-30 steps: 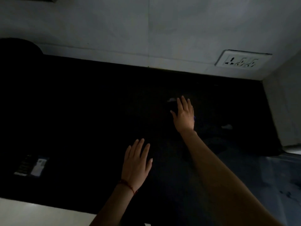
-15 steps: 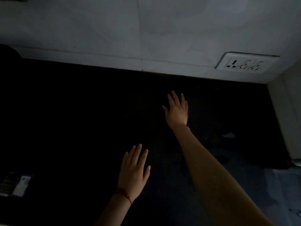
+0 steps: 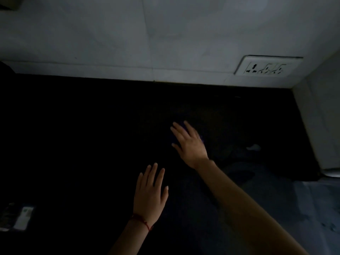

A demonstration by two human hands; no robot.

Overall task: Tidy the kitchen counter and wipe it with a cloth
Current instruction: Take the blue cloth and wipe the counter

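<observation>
**Desk:** What runs left to right?

**Photographer:** At far left, near the front edge of the dark surface (image 3: 73, 144), lies a small packet (image 3: 17, 219) with pale label panels; it is too dim to say what it contains, or whether it is sealed. Next, the left hand (image 3: 150, 195), a red thread (image 3: 142, 220) at the wrist, lies palm down with fingers straight and slightly spread, holding nothing. Farther back and to the right, the right hand (image 3: 188, 142) reaches out flat, fingers extended. A faint purple edge shows beside its knuckles, likely the cloth (image 3: 202, 139) pressed beneath the palm, though I cannot tell for certain in this light. Well to its right sits a pale scrap (image 3: 253, 147). A wall socket (image 3: 266, 68) is set into the white wall (image 3: 165, 43) at upper right.

**Desk:** And the step in hand?

**Photographer:** Wiping, by my reading. Done well, it wants the palm kept flat so the cloth does not bunch, overlapping strokes carried right up to the wall joint and into the right-hand corner, and the left hand kept as a brace. The scrap should be gathered rather than smeared along, and the packet lifted clear before the cloth reaches that end. A damp cloth should stay below the socket.

**Desk:** Any containers?

**Photographer:** Only that packet; no bowl, jar or bin is visible.
</observation>
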